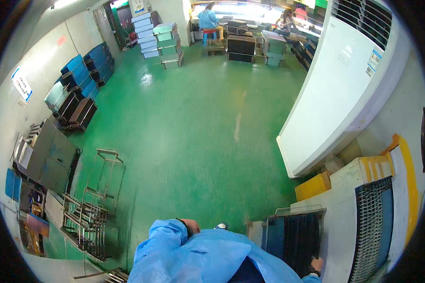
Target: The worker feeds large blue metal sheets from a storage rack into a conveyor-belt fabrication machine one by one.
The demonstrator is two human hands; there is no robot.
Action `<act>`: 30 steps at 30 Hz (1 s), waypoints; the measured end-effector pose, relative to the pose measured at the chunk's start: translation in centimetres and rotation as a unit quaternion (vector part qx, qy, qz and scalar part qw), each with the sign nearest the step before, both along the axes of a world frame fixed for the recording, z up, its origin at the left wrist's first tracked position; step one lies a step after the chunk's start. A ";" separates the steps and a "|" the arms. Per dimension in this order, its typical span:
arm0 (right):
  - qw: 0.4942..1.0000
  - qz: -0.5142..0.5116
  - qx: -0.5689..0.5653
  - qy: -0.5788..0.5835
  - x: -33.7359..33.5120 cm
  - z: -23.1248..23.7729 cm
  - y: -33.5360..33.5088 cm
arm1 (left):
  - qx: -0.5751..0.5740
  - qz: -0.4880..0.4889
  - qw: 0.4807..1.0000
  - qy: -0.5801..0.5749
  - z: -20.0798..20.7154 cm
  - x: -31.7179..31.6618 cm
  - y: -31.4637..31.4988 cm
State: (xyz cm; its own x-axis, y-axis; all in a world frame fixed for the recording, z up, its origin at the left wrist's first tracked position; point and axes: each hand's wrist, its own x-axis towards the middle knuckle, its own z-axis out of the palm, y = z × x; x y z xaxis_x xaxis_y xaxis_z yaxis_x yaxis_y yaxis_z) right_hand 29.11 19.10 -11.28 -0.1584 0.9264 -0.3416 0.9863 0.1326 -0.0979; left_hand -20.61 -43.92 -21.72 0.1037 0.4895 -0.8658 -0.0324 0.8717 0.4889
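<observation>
Creased blue gown (193, 257); right hand (317, 264) at ribbed, boxy rack (301, 238).

Black ribbed crate (301, 238) | wire handle | seemingly upright | person's right side

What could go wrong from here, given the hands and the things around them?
The right hand is at the edge of the black, ribbed rack, close beside the off-white, boxy cabinet; it might get pinched between them. The glossy green floor could prove slippery. The silver, thin-barred metal frames at left might catch a foot.
</observation>
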 end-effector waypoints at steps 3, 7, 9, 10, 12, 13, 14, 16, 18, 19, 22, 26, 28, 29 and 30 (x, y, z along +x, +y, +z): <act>1.000 -0.003 -0.004 0.014 0.0 0.5 -0.3 | -0.007 0.025 1.000 -0.012 0.8 -0.5 -0.6; 0.995 0.009 0.094 0.031 0.1 -0.3 -0.7 | -0.016 0.080 0.996 -0.047 3.4 -1.3 -0.8; 0.997 -0.020 -0.006 0.071 0.2 -0.1 0.4 | -0.019 0.101 0.993 -0.064 4.3 -1.5 -1.0; 0.994 -0.034 -0.056 0.089 0.6 0.0 0.7 | -0.021 0.112 0.991 -0.073 4.6 -1.5 -1.1; 0.995 -0.008 0.009 0.094 1.0 -0.5 0.4 | -0.029 0.130 0.987 -0.092 5.4 -1.6 -1.1; 0.996 -0.004 0.050 0.069 0.6 -0.8 -0.2 | -0.037 0.139 0.984 -0.100 5.8 -1.6 -1.5; 0.995 0.000 0.090 0.044 0.5 -0.8 -0.7 | -0.044 0.149 0.982 -0.109 6.2 -1.5 -1.7; 0.990 0.054 0.126 0.037 0.4 -1.0 -1.1 | -0.059 0.171 0.975 -0.127 6.9 -1.5 -2.7; 0.981 0.168 0.010 0.102 1.3 -1.1 3.4 | 0.033 0.178 0.967 -0.177 3.3 -0.5 -6.1; 0.990 0.118 0.000 0.083 0.4 -2.0 2.6 | -0.073 0.209 0.957 -0.187 3.5 -0.6 -6.2; 0.999 0.030 -0.018 0.011 -1.1 1.5 -1.6 | -0.097 0.145 0.972 -0.155 8.9 -0.7 -4.5; 0.999 0.020 -0.033 -0.012 -1.2 4.1 -2.4 | -0.064 0.128 0.973 -0.179 10.2 1.1 -5.7; 0.999 0.012 -0.041 -0.020 -1.2 4.5 -3.0 | -0.051 0.093 0.978 -0.177 9.2 2.7 -6.3; 0.999 0.011 -0.050 0.014 -7.2 11.2 -7.3 | -0.081 0.114 0.974 -0.176 10.7 4.2 -7.0; 0.999 0.005 -0.047 0.005 -6.0 12.3 -7.7 | -0.099 0.106 0.974 -0.176 12.2 4.0 -5.2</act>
